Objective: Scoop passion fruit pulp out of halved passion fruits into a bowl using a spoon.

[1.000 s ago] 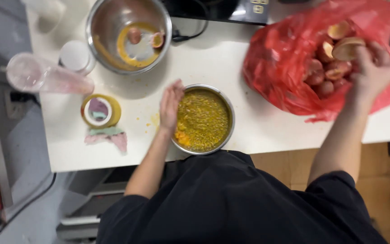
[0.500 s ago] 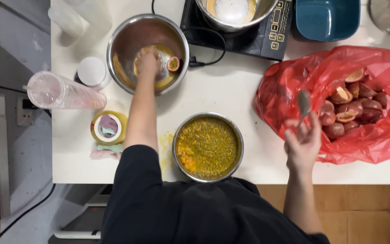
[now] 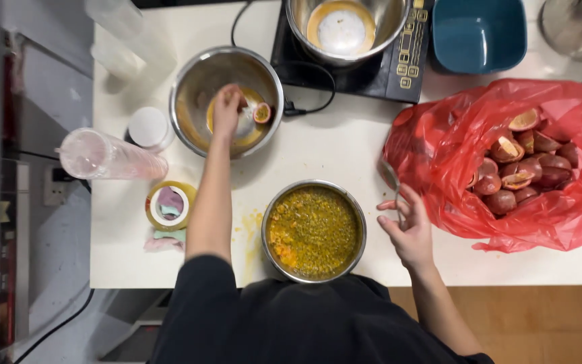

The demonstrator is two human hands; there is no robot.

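Near edge: round steel bowl (image 3: 314,232) of grainy yellow pulp. Right hand (image 3: 409,229) beside it, fingers curled on a thin metal spoon (image 3: 392,185). Crinkled red bag (image 3: 500,162) holds fruit shells. Farther: left hand (image 3: 227,111) closed inside the steel mixing bowl (image 3: 227,101), by a halved passion fruit (image 3: 262,112).

Table (image 3: 345,155): pulp bowl (image 3: 314,230) at near edge, centre; mixing bowl (image 3: 227,101) behind it to the left, left hand (image 3: 227,108) inside; bag of fruit shells (image 3: 513,162) right; cooker (image 3: 365,61) behind, pot (image 3: 341,27) on it.

One head-worn view—straight down, fairly close—over the white table (image 3: 345,162).
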